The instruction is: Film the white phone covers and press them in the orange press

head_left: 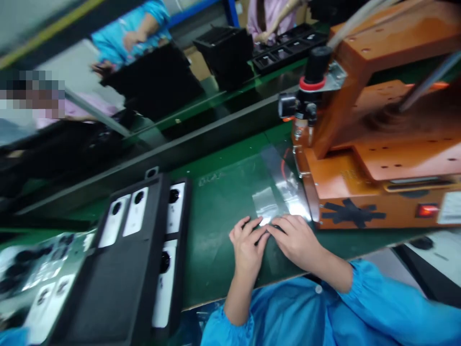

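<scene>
Head view, clear film (265, 201) just beyond left hand (248, 246), right hand (297, 241)

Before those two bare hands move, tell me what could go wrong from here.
The square of clear, glossy plastic film lies just beyond the bare left hand and bare right hand; a brush might shift it.
The orange metal machine has a red-lit switch, so it may be powered, and the right hand is near its base.
The black rectangular tray seems stacked askew over a second black tray; a knock could scrape the white rectangular panels below.
</scene>
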The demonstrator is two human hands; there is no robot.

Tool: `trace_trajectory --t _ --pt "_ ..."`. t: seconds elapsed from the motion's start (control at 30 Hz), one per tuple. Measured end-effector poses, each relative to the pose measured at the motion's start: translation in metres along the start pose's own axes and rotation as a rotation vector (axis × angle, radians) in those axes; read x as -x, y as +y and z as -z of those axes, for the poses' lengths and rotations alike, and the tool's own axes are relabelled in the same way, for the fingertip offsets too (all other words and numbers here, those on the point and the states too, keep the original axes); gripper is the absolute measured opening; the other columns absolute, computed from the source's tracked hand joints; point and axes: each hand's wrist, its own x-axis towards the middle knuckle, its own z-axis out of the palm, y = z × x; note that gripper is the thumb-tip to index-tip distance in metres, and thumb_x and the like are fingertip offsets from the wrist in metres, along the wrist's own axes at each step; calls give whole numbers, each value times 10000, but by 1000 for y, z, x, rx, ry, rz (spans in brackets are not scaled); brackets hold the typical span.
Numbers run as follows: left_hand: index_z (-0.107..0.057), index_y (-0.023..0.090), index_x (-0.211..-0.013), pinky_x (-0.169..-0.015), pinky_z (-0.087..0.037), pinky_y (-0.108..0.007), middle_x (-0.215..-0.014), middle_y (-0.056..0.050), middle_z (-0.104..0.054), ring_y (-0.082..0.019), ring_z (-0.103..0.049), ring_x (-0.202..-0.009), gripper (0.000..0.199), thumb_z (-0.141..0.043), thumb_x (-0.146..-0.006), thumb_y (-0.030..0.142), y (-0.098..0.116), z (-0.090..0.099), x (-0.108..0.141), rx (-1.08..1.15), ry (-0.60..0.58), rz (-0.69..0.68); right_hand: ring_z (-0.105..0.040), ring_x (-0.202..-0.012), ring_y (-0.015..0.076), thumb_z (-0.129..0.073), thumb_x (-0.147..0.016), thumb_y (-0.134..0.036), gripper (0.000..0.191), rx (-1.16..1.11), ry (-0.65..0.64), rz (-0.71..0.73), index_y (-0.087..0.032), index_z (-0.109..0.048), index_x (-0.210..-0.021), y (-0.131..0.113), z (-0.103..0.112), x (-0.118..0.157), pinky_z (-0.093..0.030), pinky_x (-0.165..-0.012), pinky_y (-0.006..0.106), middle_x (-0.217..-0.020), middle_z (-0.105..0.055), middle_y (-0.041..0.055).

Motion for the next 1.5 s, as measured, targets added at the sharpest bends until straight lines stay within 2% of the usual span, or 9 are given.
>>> trace_trajectory --t 0.2,0.37,0.67,0.77,0.9,1.03,1.23,1.37,1.5 --pt "-764 367 -1096 -1052 -423 -530 -1236 -10 -737 -268 -530 -1280 217 -720 -897 293 5 -1 -3 26 17 53 -594 -975 257 -544 -968 -172 250 26 81 43 -211 -701 -1159 7 -4 -3 -434 -815 425 -1049 -705 99" --pt "-762 344 -1064 -1048 -430 -479 -1179 5 -757 -238 -552 -1251 197 -747 -877 286 7 -1 -4 38 41 62 -589 -946 255 -534 -971 -168 219 31 102 62 -201 -705 -1106 9 -5 -4 -443 -799 424 -1022 -696 101" --pt "-742 324 -1119 -1081 -336 -522 -1272 -17 -725 -262 -531 -1287 205 -669 -933 278 3 0 0 77 4 35 -567 -957 248 -561 -980 -209 135 46 19 6 -201 -685 -1031 3 -2 -4 -421 -803 411 -1030 -691 89" --pt "-675 330 -1265 -1088 -320 -536 -1401 -36 -651 -288 -496 -1338 359 -690 -907 334 6 6 -1 2 -66 -21 -565 -979 252 -557 -970 -186 125 37 18 -14 -183 -669 -1025 0 5 3 -434 -826 419 -1067 -688 99" --pt "-543 306 -1426 -1138 -282 -541 -1547 -56 -512 -311 -427 -1407 627 -741 -840 407 11 14 -2 -83 -158 -75 -584 -963 248 -605 -925 -154 129 -27 86 -23 -194 -647 -1041 -7 24 30 -469 -817 423 -1065 -687 99" --pt "-493 299 -1463 -1184 -225 -565 -1582 -63 -466 -324 -379 -1444 717 -749 -819 484 11 15 -3 -91 -204 -85 -610 -908 225 -628 -882 -116 194 -191 221 -105 -235 -633 -1035 -10 40 53 -514 -780 410 -996 -670 79" --pt "-464 300 -1483 -1213 -204 -578 -1622 -76 -397 -328 -329 -1478 791 -737 -805 602 7 14 -10 -51 -277 -68 -619 -875 196 -670 -849 -95 151 -317 307 -142 -199 -645 -955 -1 37 52 -529 -763 359 -943 -637 66" --pt "-402 305 -1530 -1215 -235 -591 -1664 -106 -300 -333 -329 -1489 887 -682 -794 711 7 26 -17 23 -347 -59 -630 -847 176 -659 -870 -94 130 -328 325 -97 -198 -673 -947 7 30 53 -534 -753 328 -930 -658 56" --pt "-302 299 -1582 -1205 -304 -575 -1671 -132 -267 -322 -301 -1521 873 -634 -862 665 12 53 -28 98 -374 7 -649 -843 181 -659 -880 -129 87 -335 351 -113 -199 -687 -924 11 32 56 -548 -746 325 -914 -659 60"
